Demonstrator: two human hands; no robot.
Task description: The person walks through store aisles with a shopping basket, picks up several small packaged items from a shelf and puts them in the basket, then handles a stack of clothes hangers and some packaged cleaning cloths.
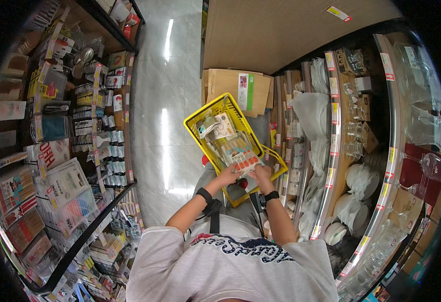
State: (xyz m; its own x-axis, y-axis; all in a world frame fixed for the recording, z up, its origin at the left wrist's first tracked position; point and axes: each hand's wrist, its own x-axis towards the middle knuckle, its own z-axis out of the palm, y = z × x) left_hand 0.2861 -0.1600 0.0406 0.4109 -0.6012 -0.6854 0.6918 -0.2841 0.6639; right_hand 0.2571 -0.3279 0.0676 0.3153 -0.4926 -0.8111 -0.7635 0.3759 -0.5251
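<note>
Both of my hands hold a flat, clear-wrapped package [242, 154] with a row of orange-red shapes and a printed picture on its front. My left hand [230, 174] grips its near left corner, and my right hand [261, 173] grips its near right corner. The package is over a yellow plastic shopping basket [192, 130], which sits tilted in front of my legs. Farther inside the basket lie a white printed pack [224, 125] and a small bagged item [206, 127]. The basket's yellow handle [280, 160] leans out to the right.
Shelves of hanging kitchen goods line the left, edged by a black metal rail [88, 230]. Glassware [353, 132] and wrapped white dishes [362, 181] fill the right shelves. Flattened cardboard boxes [224, 85] lie beyond the basket, and a grey tiled aisle [148, 113] runs along its left.
</note>
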